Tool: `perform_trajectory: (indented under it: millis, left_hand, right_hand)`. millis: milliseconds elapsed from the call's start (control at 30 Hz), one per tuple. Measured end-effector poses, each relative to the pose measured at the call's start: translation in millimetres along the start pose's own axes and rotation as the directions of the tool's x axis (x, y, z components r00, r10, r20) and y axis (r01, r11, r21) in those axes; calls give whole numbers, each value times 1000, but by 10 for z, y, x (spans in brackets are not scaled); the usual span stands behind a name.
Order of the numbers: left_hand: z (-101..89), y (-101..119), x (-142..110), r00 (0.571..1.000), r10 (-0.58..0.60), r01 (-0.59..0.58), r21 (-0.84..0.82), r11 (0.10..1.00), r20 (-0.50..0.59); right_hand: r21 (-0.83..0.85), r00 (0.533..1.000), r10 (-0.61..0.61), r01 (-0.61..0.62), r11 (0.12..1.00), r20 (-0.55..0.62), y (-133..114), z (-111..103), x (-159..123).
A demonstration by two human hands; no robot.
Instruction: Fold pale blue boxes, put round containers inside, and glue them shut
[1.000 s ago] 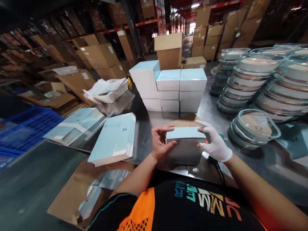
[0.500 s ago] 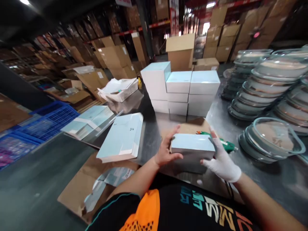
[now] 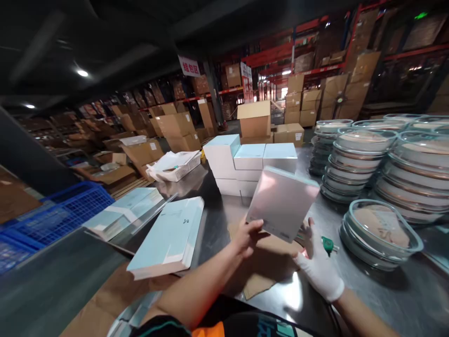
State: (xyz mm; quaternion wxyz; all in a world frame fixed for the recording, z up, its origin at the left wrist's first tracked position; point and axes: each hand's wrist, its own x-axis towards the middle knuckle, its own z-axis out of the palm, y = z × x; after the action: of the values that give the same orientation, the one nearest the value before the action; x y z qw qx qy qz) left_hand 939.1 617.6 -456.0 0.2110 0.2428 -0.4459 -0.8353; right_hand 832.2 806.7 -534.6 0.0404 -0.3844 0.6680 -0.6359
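Note:
A white box (image 3: 282, 201) with a light blue edge is lifted and tilted above the table, a broad pale face toward me. My left hand (image 3: 248, 238), bare, grips its lower left corner with the thumb in front. My right hand (image 3: 317, 262), in a white fingerless glove, is beside the lower right corner, its thumb and fingers apart. Under the box lies a piece of brown cardboard (image 3: 268, 267). A green tool (image 3: 328, 244) lies partly hidden behind my right hand. Farther back stand stacked boxes (image 3: 224, 161) of the same blue and white.
Stacked glass dishes (image 3: 380, 234) line the right side of the metal table (image 3: 372, 299). To the left lie a stack of light blue flat cartons (image 3: 168, 234) and a strapped bundle (image 3: 124, 210). Behind them sits a white basket (image 3: 185, 171), with a blue crate (image 3: 77, 210) farther left.
The box has risen and tipped, so its broad face now shows. My left hand has taken its lower corner, and my right hand has come away from its side. The camera view has tilted upward.

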Motion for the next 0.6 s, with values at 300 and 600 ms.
perform_trajectory:
  millis: [300,600]
  left_hand:
    - [806,1695,1381,929,250,-230,103,968,-272]
    - [534,1897,1580,897,194,-74,298,952,-398]
  right_hand:
    - [-122,1000,-10,8,992,-18,338,-71,-125]
    - [23,994,98,-99,995,51,236,-70,-170]
